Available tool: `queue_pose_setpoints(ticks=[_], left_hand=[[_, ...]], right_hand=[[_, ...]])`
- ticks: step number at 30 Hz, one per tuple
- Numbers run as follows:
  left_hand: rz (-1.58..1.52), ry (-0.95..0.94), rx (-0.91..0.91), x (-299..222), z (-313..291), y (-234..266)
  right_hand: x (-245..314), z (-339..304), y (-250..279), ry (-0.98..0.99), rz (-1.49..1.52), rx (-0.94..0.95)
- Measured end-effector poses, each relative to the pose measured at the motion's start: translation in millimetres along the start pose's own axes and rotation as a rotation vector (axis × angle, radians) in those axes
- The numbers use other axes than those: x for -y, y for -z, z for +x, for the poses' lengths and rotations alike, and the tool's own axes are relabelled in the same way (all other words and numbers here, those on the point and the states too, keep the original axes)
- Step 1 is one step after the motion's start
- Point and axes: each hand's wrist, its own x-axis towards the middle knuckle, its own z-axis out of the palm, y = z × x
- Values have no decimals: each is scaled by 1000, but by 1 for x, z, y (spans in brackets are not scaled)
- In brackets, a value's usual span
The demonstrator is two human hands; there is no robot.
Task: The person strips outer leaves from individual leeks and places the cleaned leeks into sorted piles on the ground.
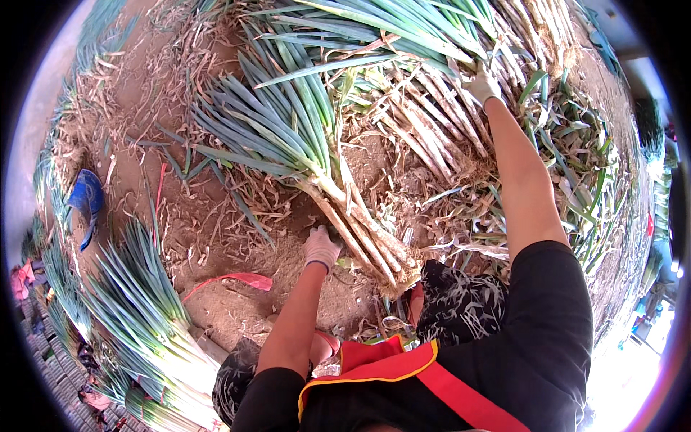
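My right hand (484, 85), in a pale work glove, reaches far forward to a pile of long green onions. Its fingers are closed around stalks (461, 108) in the pile, partly hidden by leaves. My left hand (322, 248), also gloved, is low over the soil, just left of a separate bunch of green onions (353, 216). A dark patch shows at its fingertips; the fingers point away and down, so their grip is unclear. That bunch lies slantwise, green leaves (281, 122) to the far left and rooty white ends (399, 273) near my knees.
Another stack of green onions (155, 317) lies at the near left, beside a red strip (248, 279) on the soil. A blue shoe-like object (86, 198) is farther left. Leaf scraps (576, 158) are heaped at the right; more stalks (540, 29) lie at the far right.
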Motion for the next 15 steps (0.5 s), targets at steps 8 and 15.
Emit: queue_pose_setpoints(ticks=[8, 15], left_hand=[[-11, 32, -23, 5, -6, -5], [-28, 24, -40, 8, -7, -10]], right_hand=[[63, -40, -4, -105, -149, 259], [166, -127, 38, 138, -415, 546]])
